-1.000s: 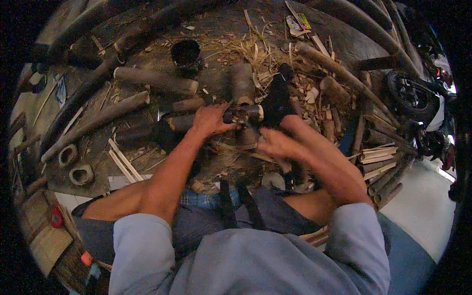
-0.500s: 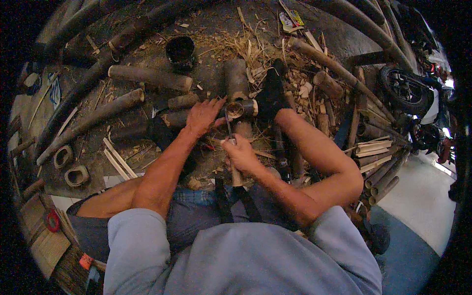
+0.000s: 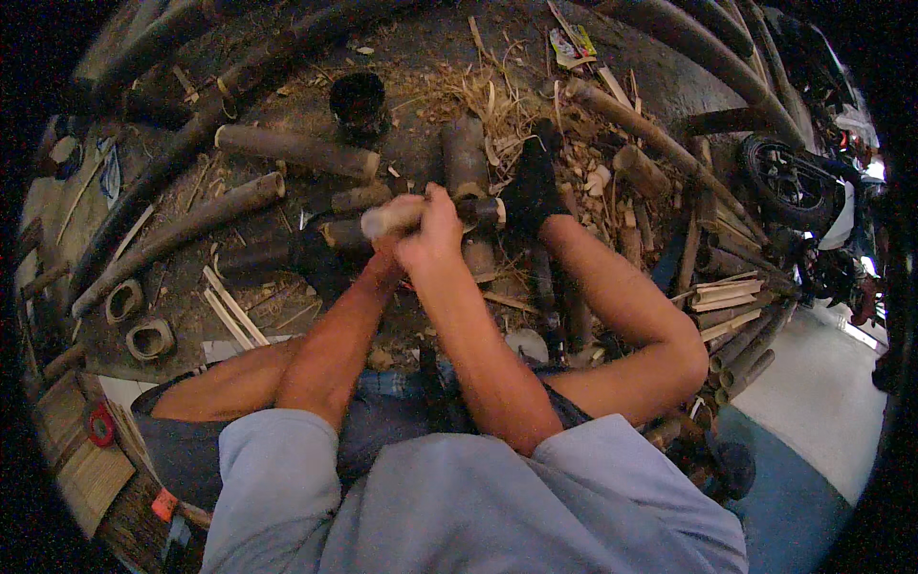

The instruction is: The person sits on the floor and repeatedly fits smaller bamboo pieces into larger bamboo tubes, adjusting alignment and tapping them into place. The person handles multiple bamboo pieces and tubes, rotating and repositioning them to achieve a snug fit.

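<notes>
My right hand (image 3: 432, 232) is closed around the pale wooden handle (image 3: 384, 221) of a tool. The handle's rounded butt points left and looks smeared by motion; its working end is hidden. My left hand (image 3: 390, 245) lies beneath and beside the right one, mostly covered, so its fingers do not show. Just beyond both hands, a short bamboo piece (image 3: 490, 211) with a pale cut end lies crosswise near a thicker bamboo tube (image 3: 465, 158). My dark-clad right foot (image 3: 532, 187) rests against its right end.
Bamboo poles (image 3: 296, 153) lie at the left, beside a black bucket (image 3: 359, 103). Shavings (image 3: 492, 100) and chips litter the ground ahead. Split strips (image 3: 727, 292) and cut tubes (image 3: 746, 368) are stacked at the right, near a motorcycle wheel (image 3: 787, 182). Two bamboo rings (image 3: 150, 340) lie at left.
My right hand has swung up and left across the left hand, turning the handle from pointing at my lap to pointing left. The left hand has drawn in under it.
</notes>
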### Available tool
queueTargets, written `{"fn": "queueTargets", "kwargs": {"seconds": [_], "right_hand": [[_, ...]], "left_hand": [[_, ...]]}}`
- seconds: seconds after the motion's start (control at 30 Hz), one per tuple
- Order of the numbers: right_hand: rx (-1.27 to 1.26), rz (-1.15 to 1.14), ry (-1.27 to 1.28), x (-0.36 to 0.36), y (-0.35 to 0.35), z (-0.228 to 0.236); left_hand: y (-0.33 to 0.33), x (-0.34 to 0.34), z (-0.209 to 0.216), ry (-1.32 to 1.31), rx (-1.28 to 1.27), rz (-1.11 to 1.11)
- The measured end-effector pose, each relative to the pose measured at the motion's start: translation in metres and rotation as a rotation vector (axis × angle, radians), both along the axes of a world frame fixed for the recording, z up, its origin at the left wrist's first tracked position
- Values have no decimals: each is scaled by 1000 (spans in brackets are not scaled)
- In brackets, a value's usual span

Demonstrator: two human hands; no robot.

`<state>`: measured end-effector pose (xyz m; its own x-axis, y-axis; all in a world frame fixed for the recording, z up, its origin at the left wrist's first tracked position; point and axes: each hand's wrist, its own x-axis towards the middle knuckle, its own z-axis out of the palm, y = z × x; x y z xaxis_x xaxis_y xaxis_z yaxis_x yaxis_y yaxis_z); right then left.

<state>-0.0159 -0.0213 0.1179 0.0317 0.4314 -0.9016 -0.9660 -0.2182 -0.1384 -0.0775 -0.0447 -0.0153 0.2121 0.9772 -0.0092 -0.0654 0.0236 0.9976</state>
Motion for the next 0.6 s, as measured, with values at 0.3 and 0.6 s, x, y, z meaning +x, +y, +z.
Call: {"fn": "queueTargets", "kwargs": {"seconds": [0.3,0.6], "right_hand": [[-95,467,-504,30,-131,-25],[172,1273,-1018,138,-112,-21]], "left_hand": [[16,1,49,1144,161,-385],[20,30,66,1272,-59,-267]]}}
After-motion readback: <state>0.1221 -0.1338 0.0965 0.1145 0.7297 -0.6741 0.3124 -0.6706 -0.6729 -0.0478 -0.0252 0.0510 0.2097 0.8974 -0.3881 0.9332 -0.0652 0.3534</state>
